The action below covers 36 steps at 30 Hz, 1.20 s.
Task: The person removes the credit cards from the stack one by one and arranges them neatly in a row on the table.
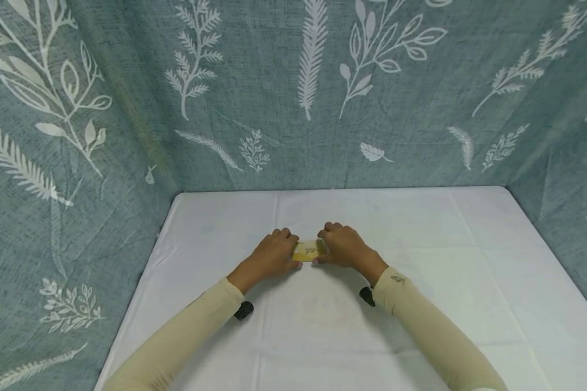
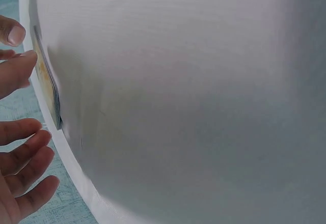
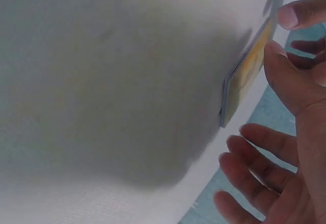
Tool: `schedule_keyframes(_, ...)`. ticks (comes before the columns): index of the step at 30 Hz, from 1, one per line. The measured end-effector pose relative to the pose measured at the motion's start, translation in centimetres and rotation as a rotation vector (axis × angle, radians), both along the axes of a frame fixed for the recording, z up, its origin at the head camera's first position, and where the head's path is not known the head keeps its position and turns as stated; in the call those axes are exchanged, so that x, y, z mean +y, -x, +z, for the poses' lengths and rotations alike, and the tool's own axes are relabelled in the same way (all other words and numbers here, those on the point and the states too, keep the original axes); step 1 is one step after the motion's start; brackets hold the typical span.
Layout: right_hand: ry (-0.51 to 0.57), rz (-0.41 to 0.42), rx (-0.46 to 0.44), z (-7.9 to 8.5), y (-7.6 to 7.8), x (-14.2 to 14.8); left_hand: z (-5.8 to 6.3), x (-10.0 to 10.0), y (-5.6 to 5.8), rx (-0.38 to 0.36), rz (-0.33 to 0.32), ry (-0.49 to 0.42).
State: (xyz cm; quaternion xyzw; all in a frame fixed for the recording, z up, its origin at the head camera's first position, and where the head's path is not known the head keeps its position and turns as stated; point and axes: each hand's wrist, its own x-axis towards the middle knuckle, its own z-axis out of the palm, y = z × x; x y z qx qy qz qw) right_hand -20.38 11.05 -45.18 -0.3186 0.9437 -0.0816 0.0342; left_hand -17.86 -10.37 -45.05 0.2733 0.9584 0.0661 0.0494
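A small flat yellow stack, layered at the edge like cards (image 1: 308, 251), lies on the white tabletop between the two hands in the head view. My left hand (image 1: 272, 252) is around its left end, thumb by the near corner. At the right end, my right hand (image 1: 342, 245) mirrors this. Seen from the left wrist, the stack (image 2: 47, 89) shows its thin layers, and the left fingers (image 2: 30, 170) are loosely bent and spread apart. The right wrist view has the thumb close to the stack (image 3: 247, 71), with relaxed fingers (image 3: 262, 183). Whether the fingers touch it is unclear.
A white cloth covers the table (image 1: 420, 315). Green curtain fabric (image 1: 274, 98) with white leaf prints hangs behind it and at both sides. Black pieces (image 1: 243, 310) sit under both wrists, near the beige sleeves (image 1: 430, 326).
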Motion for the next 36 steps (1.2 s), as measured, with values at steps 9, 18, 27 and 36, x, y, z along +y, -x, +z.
schedule_keyframes(9, 0.009, 0.006, 0.029, -0.6, 0.1, 0.3, -0.2, 0.3, 0.2, -0.023, 0.019, -0.01)
schedule_keyframes(18, 0.019, 0.006, 0.01, -0.8, 0.0, 0.2, -0.4, 0.4, 0.4, -0.016, -0.006, -0.033)
schedule_keyframes(27, 0.01, 0.014, 0.037, -1.3, 0.0, 0.0, -1.0, 0.5, 0.5, 0.017, -0.014, -0.003)
schedule_keyframes(36, 0.009, 0.028, 0.05, -1.5, 0.1, 0.0, -1.1, 0.8, 0.6, 0.028, -0.014, 0.01)
